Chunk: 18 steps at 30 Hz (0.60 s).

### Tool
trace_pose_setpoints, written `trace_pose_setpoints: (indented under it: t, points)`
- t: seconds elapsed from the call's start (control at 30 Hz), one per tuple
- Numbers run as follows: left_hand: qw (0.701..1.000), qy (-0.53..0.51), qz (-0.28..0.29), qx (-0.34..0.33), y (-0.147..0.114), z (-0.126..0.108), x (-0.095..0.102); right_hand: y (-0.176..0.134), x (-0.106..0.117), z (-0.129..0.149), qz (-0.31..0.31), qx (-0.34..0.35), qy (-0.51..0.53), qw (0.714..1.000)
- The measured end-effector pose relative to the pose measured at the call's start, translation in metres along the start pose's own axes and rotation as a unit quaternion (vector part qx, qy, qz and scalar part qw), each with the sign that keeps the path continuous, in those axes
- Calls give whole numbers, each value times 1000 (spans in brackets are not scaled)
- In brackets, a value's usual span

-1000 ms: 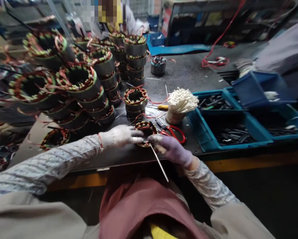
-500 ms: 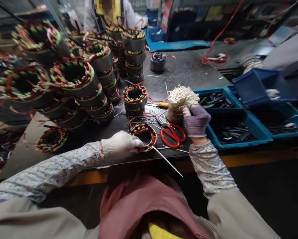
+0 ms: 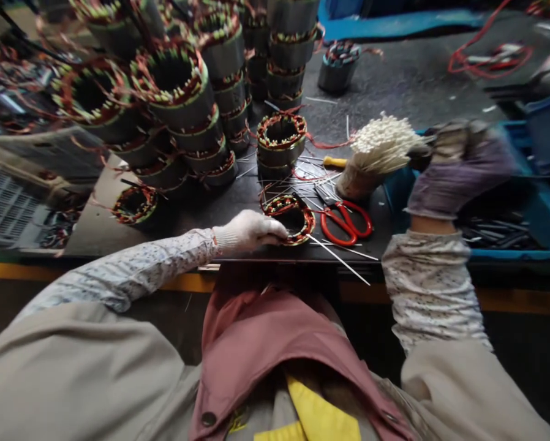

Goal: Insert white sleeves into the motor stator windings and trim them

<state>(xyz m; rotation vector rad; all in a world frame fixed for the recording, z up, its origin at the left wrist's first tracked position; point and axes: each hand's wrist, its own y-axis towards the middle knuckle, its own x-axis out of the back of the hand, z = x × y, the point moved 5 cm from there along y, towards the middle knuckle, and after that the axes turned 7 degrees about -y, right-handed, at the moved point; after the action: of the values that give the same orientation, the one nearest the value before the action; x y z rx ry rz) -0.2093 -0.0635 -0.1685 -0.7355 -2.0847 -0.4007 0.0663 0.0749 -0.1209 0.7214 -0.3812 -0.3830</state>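
My left hand point(image 3: 254, 231), in a white glove, grips the near left rim of a wire-wound stator ring point(image 3: 306, 229) lying on the table. A white cable tie point(image 3: 342, 262) sticks out from that ring toward the table's front edge. My right hand point(image 3: 461, 171), in a purple and grey glove, is raised just right of an upright bundle of white cable ties point(image 3: 383, 147). Its fingers look curled but are smeared by motion, so whether they hold anything is unclear. Red-handled scissors point(image 3: 348, 222) lie between the ring and the bundle.
Stacked stators point(image 3: 178, 104) crowd the left and back, with a shorter stack point(image 3: 280, 147) behind the held ring. Loose ties and a yellow handle point(image 3: 334, 162) lie nearby. A blue bin point(image 3: 509, 253) with black pieces sits at the right. One stator point(image 3: 339, 67) stands farther back.
The view has tilted downward and shifted. My right hand has left the side of the tie bundle and moved right, toward the blue bins. My left hand has stayed on the stator ring.
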Motion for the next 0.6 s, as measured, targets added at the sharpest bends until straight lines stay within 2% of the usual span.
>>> trace_pose_setpoints:
  t: [0.07,0.13,0.2,0.27,0.37,0.47,0.53,0.6]
  points:
    - [1000,10,-17,-5,-1,-1,-1,-5,-14,4,60,7,-20,998]
    - [996,88,21,-4,-2,-4,-3,-9,-16,15,92,28,-52,994]
    - [984,165,72,-1,-2,-7,-2,-8,-5,28,68,52,-84,993]
    - [975,201,94,-16,-3,-10,2,-2,9,39,30,69,-95,993]
    - [974,209,60,-69,-1,-10,6,10,21,42,-50,77,-87,992]
    - [975,197,1,-99,2,-5,-1,15,13,30,-115,60,-34,991]
    - [976,190,-38,-101,4,-3,-9,14,-1,23,-111,32,37,993]
    - [976,185,-64,-99,5,-2,-14,11,-13,23,-64,-7,115,991]
